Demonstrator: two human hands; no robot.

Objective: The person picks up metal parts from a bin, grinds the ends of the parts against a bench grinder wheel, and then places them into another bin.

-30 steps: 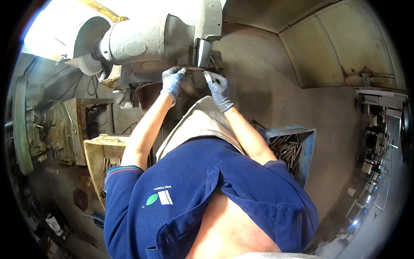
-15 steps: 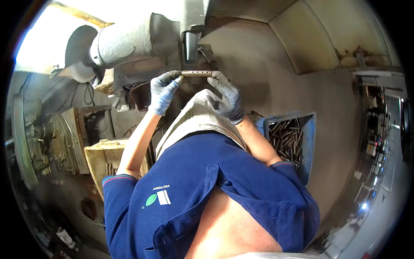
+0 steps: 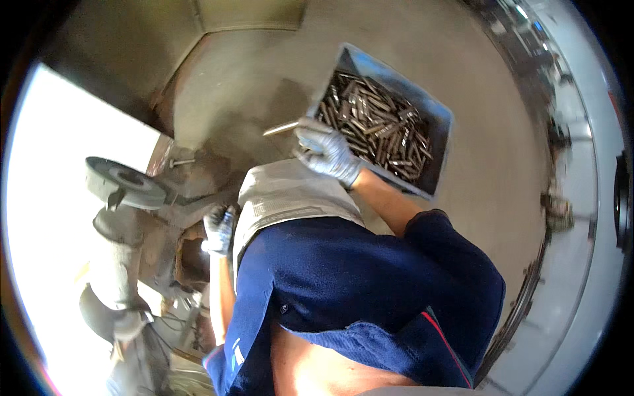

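I log the left hand (image 3: 219, 229) as a glove in mottled blue and white, dark grey toward the fingers. I log the right hand (image 3: 327, 152) as blue-grey with whitish streaks. The metal strip (image 3: 281, 129) reads pale beige. I record the bin (image 3: 396, 80) as dusty blue, its metal pieces (image 3: 383, 122) dark brown and grey with silver glints. The shirt (image 3: 370, 261) is navy; its sleeve trim (image 3: 444, 340) shows red and green stripes. I register the apron (image 3: 290, 191) as off-white with faint grey print, the floor (image 3: 251, 72) as grey-brown.
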